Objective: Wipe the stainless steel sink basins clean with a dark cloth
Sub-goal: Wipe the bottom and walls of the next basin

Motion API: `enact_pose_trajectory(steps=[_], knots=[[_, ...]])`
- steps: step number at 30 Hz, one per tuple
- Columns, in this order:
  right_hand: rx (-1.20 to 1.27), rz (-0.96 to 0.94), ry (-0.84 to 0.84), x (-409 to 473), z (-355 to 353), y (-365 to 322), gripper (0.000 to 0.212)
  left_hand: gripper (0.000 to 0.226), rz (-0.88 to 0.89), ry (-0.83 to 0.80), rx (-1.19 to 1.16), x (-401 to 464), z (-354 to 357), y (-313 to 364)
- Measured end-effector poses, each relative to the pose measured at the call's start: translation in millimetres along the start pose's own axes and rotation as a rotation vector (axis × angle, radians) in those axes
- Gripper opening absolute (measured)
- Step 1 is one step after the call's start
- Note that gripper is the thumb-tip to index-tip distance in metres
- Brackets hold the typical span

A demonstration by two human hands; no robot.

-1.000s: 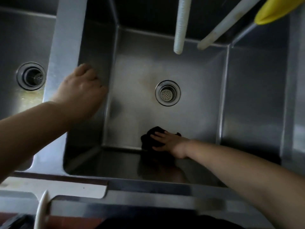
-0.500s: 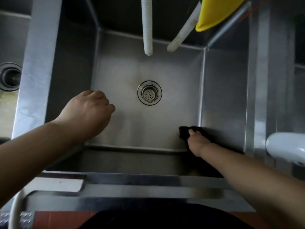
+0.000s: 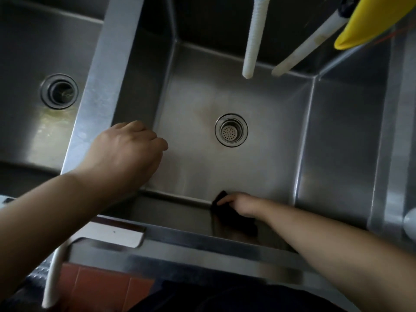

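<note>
1. While the right hand [image 3: 242, 204] presses the dark cloth [image 3: 234, 218] against the middle basin's [image 3: 265, 167] near wall, its fingers [image 3: 225, 200] lie curled over the cloth.
2. Left hand [image 3: 126, 158] hovers above the basin's left side, fingers loosely curled, holding nothing.

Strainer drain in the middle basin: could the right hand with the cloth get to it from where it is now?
Probably yes: bare basin floor lies between the right hand, holding the dark cloth, and the strainer drain.

dim, soft light | sheen on sink floor [image 3: 258, 172] – near wall shadowed | edges bowed, slightly blurred
</note>
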State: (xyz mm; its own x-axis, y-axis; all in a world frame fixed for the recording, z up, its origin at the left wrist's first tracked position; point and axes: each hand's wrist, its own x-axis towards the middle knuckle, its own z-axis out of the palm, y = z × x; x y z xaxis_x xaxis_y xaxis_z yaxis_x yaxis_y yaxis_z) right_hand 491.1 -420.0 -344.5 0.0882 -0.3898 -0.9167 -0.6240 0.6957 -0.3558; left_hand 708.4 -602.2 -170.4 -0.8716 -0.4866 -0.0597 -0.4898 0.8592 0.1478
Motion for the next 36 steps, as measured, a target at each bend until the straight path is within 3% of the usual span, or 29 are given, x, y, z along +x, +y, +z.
enact_pose_trajectory(steps=[2, 6, 9, 14, 22, 36], knots=[[-0.013, -0.086, -0.041, 15.4, 9.7, -36.9, 0.039, 0.019, -0.021, 0.000, -0.001, -3.5, -3.6, -0.3], [-0.079, -0.216, -0.040, 45.2, 24.1, -105.3, 0.050, 0.023, -0.070, -0.003, 0.020, -12.9, -13.5, -8.6], [-0.075, -0.315, -0.053, 61.7, 34.8, -146.2, 0.037, 0.018, -0.110, 0.037, 0.082, -21.2, -17.5, -15.3], [-0.046, -0.343, -0.084, 77.9, 51.7, -176.6, 0.031, 0.020, -0.209, 0.096, 0.085, -43.0, -16.0, -22.4], [0.407, -0.277, -0.136, 28.9, 42.9, -179.8, 0.045, 0.018, -0.317, 0.164, 0.073, -74.3, -32.1, -15.3], [0.631, -0.487, 0.268, -126.0, -0.6, -196.5, 0.045, 0.021, -0.418, 0.015, 0.061, -125.6, -89.6, 31.4]])
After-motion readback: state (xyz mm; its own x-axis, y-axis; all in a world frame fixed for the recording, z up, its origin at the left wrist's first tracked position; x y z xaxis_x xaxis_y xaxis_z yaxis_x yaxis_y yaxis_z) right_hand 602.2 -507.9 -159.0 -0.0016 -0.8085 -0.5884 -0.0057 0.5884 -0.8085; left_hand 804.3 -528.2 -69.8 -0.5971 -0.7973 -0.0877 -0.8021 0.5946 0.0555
